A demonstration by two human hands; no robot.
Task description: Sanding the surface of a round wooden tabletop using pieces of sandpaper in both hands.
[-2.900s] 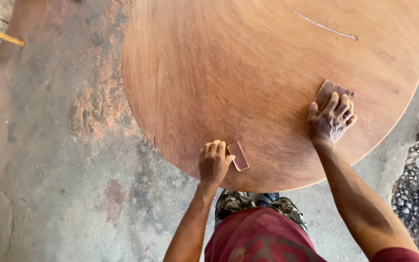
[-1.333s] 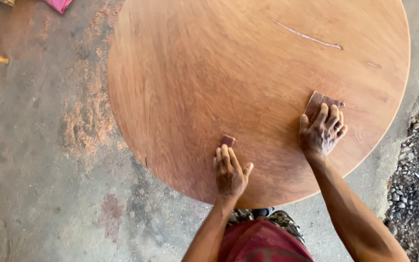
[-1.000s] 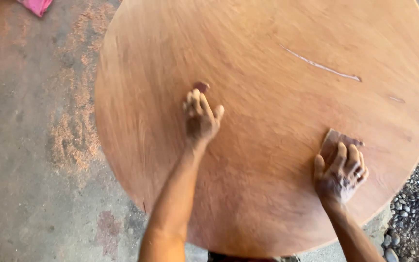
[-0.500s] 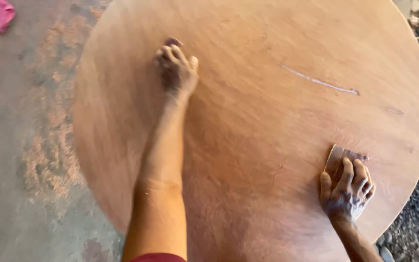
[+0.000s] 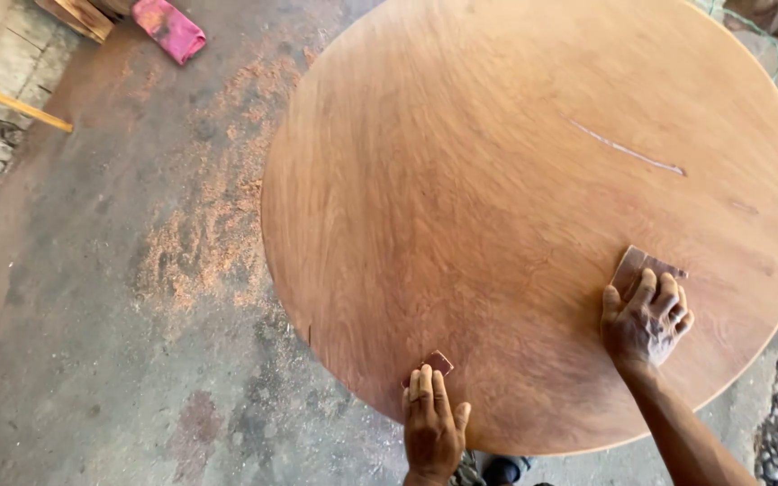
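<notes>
Head view: the left hand (image 5: 431, 423) lies flat, fingers together, pressing a small reddish-brown sanding pad (image 5: 437, 363) near the table's front edge; only the pad's tip shows. The right hand (image 5: 646, 317), fingers spread, covers most of a second sanding sheet (image 5: 638, 264) toward the right rim. Both forearms are cut off below. The round wooden tabletop (image 5: 497, 198) is reddish-brown, grained, bearing one pale scratch (image 5: 628, 151). Sawdust (image 5: 209, 225) lies on the concrete floor (image 5: 65, 315).

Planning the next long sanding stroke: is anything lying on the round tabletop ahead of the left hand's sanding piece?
Nothing visible does. The left hand presses its sanding piece near the round tabletop edge; the wood ahead is bare. The right hand and its sanding piece lie off to the side.
</notes>
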